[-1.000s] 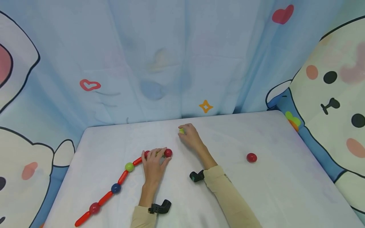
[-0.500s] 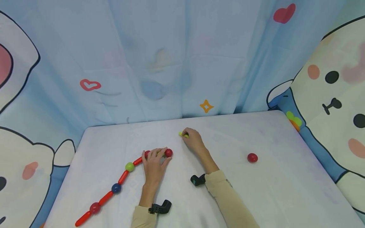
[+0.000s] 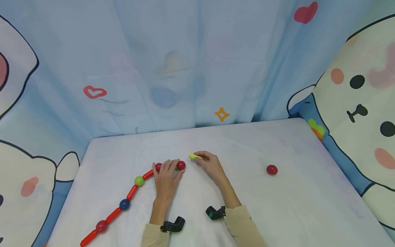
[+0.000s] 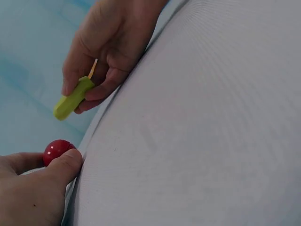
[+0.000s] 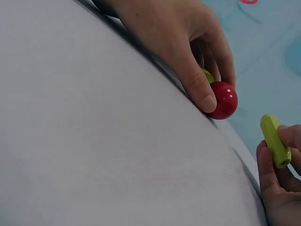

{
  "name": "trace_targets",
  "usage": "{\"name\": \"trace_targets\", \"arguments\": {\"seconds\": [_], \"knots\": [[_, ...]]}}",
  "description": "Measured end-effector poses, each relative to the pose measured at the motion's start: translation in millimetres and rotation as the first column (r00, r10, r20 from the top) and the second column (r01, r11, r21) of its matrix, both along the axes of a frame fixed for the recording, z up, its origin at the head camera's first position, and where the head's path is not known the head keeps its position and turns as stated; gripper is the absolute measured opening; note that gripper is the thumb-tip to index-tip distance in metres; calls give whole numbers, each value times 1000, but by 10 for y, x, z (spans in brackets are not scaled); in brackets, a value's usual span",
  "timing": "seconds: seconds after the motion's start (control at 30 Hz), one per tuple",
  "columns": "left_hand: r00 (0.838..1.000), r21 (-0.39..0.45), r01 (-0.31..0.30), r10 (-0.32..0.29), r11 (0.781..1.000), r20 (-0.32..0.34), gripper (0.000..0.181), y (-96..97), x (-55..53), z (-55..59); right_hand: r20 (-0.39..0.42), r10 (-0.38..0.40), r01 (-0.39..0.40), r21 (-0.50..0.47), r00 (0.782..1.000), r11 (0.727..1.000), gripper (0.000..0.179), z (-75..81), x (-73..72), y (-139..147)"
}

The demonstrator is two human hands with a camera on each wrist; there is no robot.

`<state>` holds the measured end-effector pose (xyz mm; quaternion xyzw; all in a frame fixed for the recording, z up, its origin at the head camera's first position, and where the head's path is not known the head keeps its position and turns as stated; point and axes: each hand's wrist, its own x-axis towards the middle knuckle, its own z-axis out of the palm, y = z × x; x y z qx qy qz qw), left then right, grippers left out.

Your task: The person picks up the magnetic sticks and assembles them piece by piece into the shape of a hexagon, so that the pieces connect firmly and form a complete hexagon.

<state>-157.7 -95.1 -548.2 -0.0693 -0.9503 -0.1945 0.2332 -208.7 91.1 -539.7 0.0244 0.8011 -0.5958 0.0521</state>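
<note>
A chain of red rods point(image 3: 113, 216) and coloured balls slants across the white table. Its far end carries a red ball point(image 3: 181, 165), which my left hand point(image 3: 165, 183) pinches between thumb and fingers. Under those fingers a yellow-green piece point(image 5: 207, 75) of the chain is partly hidden. To the right, apart from the chain, my right hand point(image 3: 214, 168) pinches a yellow-green rod point(image 3: 195, 156) by one end. In the left wrist view the rod point(image 4: 73, 98) tilts above and right of the red ball point(image 4: 57, 149). A thin orange strip point(image 4: 92, 69) shows behind it.
One loose red ball point(image 3: 272, 169) lies on the table point(image 3: 296, 206) at the right. Along the chain sit a green ball point(image 3: 139, 181), a blue ball point(image 3: 124, 204) and another red ball point(image 3: 102, 226). A printed curtain point(image 3: 185, 68) hangs behind the table's far edge.
My right hand has moved nearer, down from the back of the table, bringing the yellow-green rod close to the chain's end. My left hand stays in place on the chain.
</note>
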Motion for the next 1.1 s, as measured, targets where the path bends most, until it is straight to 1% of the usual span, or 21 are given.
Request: {"name": "trace_targets", "arguments": {"seconds": [0.07, 0.13, 0.27, 0.37, 0.47, 0.67, 0.87, 1.1], "knots": [[1000, -3, 20, -20, 1000, 9, 50, -7, 5, 2, 20, -13, 13, -3, 1000, 1000, 24, -4, 80, -16], [999, 3, 42, -42, 999, 16, 49, -14, 9, 1, 20, -11, 11, 1, 1000, 1000, 24, -9, 135, -35], [997, 26, 78, -79, 997, 8, 48, -20, 12, -5, -18, -3, 3, 24, 1000, 1000, 23, -18, 188, -64], [996, 44, 92, -92, 995, -11, 47, -21, 9, -12, -51, 1, 1, 41, 999, 999, 22, -19, 201, -74], [995, 51, 92, -90, 994, -34, 47, -21, 2, -9, -66, 12, -8, 56, 998, 998, 23, -8, 204, -83], [995, 63, 89, -86, 994, -55, 47, -20, -10, -4, -70, 42, -37, 69, 997, 997, 21, 23, 211, -93], [990, 69, 100, -93, 993, -101, 46, -12, -25, -17, -98, 77, -70, 73, 992, 995, 23, 45, 232, -80], [991, 81, 95, -86, 992, -105, 47, -6, -21, -28, -92, 107, -100, 79, 990, 992, 20, 62, 250, -80]]}}
